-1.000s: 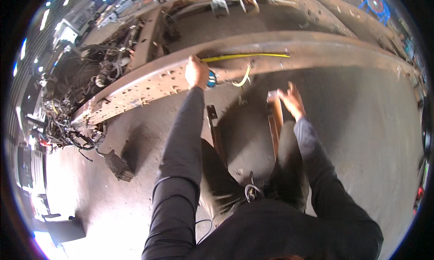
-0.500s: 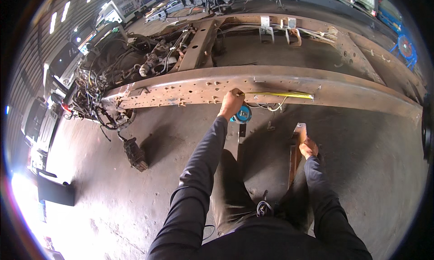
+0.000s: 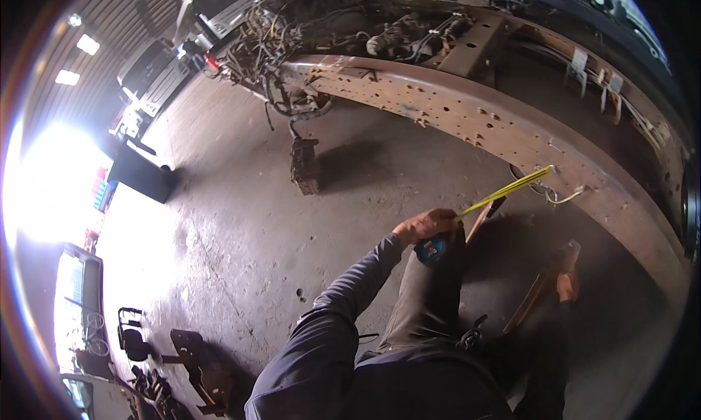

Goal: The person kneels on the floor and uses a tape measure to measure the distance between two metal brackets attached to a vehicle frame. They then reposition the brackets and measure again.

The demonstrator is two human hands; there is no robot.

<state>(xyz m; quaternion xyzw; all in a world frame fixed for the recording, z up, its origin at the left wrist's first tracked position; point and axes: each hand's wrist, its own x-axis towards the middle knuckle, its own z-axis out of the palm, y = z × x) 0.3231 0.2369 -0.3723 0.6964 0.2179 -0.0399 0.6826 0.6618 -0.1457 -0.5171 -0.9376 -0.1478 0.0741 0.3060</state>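
My left hand [image 3: 427, 226] is closed on a blue tape measure [image 3: 431, 250], held just above my leg and apart from the rail. Its yellow blade [image 3: 504, 192] sticks out up and to the right, and its far end overlaps the rusty chassis rail [image 3: 453, 107] in view; whether it touches cannot be told. To the lower right, my right hand [image 3: 567, 287] is wrapped round a rusty metal bracket [image 3: 527, 302] with a paler flat upper end. The bracket slants down toward my legs, and this area is dim and slightly blurred.
Tangled wiring [image 3: 266, 44] crowds the rail's left end, and a dark boxy part [image 3: 304, 166] hangs from it near the floor. A loose cable [image 3: 562, 197] droops below the rail. Metal brackets [image 3: 201, 372] lie at the lower left. A dark panel [image 3: 141, 173] stands near the bright doorway.
The view has swung left. My left hand has drawn the tape measure away from the rail toward my body. The bracket remains in my right hand.
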